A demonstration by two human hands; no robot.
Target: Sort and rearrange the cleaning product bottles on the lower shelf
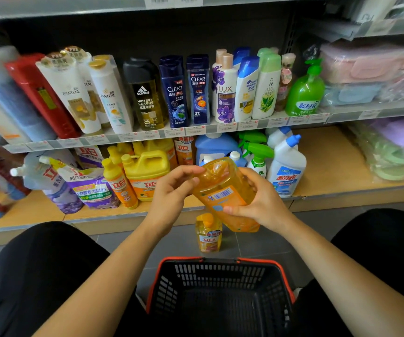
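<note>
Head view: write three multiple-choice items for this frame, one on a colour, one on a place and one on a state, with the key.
1. What colour is the rim of the basket?
A. blue
B. red-orange
C. green

2. Where does the small bottle stand?
A. in the basket
B. on the floor
C. on the upper shelf

3. How is the orange bottle held?
A. by both hands
B. by one hand alone
C. not held at all

Key:
1 B: a red-orange band runs round the top of the black mesh.
2 B: it stands upright on the tiles, beyond the basket.
3 A: the left hand and the right hand both grip it, and it is tilted.
</note>
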